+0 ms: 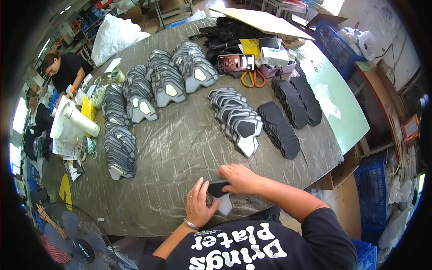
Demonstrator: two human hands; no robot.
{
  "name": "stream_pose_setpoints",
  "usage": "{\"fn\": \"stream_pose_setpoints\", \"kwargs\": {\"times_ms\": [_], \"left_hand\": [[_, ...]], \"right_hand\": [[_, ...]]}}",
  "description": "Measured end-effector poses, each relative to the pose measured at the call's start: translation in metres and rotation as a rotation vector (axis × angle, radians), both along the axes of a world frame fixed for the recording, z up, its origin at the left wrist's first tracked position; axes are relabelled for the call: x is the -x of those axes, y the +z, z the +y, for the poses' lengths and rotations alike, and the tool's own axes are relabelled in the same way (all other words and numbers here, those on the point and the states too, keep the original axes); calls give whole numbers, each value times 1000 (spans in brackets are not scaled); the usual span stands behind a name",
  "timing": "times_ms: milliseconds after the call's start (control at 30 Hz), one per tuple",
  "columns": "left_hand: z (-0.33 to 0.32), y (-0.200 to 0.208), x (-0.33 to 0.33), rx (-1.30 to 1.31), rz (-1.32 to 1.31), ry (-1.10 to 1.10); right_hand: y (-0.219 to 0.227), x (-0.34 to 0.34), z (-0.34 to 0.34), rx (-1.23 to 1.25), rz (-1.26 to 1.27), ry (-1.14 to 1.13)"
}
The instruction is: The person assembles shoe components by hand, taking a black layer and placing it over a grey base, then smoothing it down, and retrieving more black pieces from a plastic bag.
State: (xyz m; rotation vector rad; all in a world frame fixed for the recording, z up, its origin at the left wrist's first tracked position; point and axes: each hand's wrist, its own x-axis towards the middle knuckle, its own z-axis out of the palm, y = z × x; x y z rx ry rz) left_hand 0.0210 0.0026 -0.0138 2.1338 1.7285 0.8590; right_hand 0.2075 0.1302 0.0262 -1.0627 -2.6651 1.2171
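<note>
Touching a black patch (217, 189) atop a grey piece (225, 205) at the near edge of the bench (175, 153), had it directly between left hand (197, 203) and right hand (240, 179), neither clearly nearer. Saw its part-hidden long axis roughly sideways, the grey piece's exposed end pointing bodyward. Spread the left thumb from straight fingers, apparently gripping nothing; bent the right fingers over the patch, could not tell whether pinching. Had a row of overlapped grey pieces (234, 114) and a pile of black patches (280, 129) farther out.
</note>
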Motion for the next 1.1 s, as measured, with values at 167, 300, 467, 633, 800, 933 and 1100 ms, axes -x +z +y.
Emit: {"fn": "stream_pose_setpoints", "kwargs": {"times_ms": [167,300,467,633,800,933,1100], "left_hand": [[36,11,2,-40,-208,-15],[127,4,6,40,-409,56],[284,-18,9,67,-388,200],[370,-6,-7,201,-55,176],[395,8,-17,272,170,118],[396,8,-15,374,-75,-69],[385,5,18,498,-242,-211]], "right_hand": [[32,-79,47,127,263,-167],[39,-110,100,16,257,-354],[9,-76,107,-497,129,-301],[-20,-59,75,-619,-31,-368],[-5,-58,84,-457,-37,-370],[-14,-59,95,-370,34,-295],[-18,-36,94,-356,60,-270]]}}
